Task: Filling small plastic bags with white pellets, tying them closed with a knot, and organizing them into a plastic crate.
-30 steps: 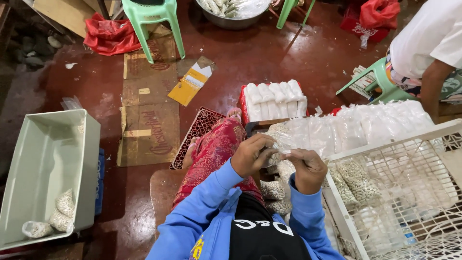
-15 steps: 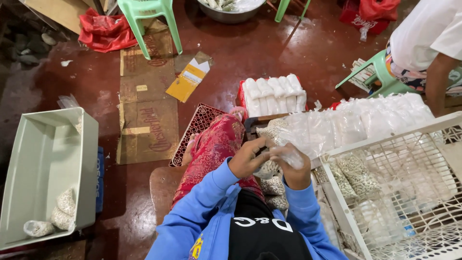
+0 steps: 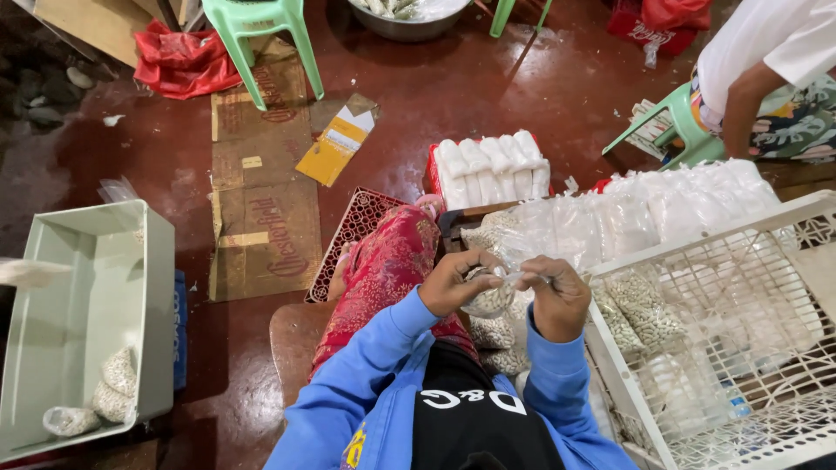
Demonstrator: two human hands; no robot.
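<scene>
The dark red, glossy floor (image 3: 488, 104) fills most of the view, with flattened brown cardboard sheets (image 3: 261, 209) lying on it toward the left. At the far left stands a pale green rectangular plastic tub (image 3: 152, 287) holding a few small clear bags of pale beans (image 3: 109, 392) in its near corner. On the right a white plastic lattice crate (image 3: 697, 252) sits tilted, and a heap of clear plastic bags (image 3: 662, 209) is piled against its far edge; some filled bags of beans (image 3: 644, 309) lie inside the crate. Beyond it, another person in a white shirt (image 3: 766, 43) sits on a mint-green plastic stool (image 3: 670, 122). A second mint-green stool (image 3: 261, 26) stands at the top left beside a crumpled red plastic bag (image 3: 183, 61). Near the middle, a red tray packed with white filled bags in rows (image 3: 492, 165) rests on the floor, and a yellow and white flat carton (image 3: 340, 139) lies left of it. A dark red lattice mat (image 3: 361, 235) sits by the wearer's leg in red patterned cloth (image 3: 383, 270).

The person wears blue sleeves (image 3: 366, 365). The left hand (image 3: 457, 283) is curled around a small clear bag of pale beans (image 3: 489, 300), gripping it from the side. The right hand (image 3: 557, 296) is closed, pinching the bag's top just beside the left hand. The bag is held above the lap, over more filled bean bags (image 3: 492, 335) lying there.
</scene>
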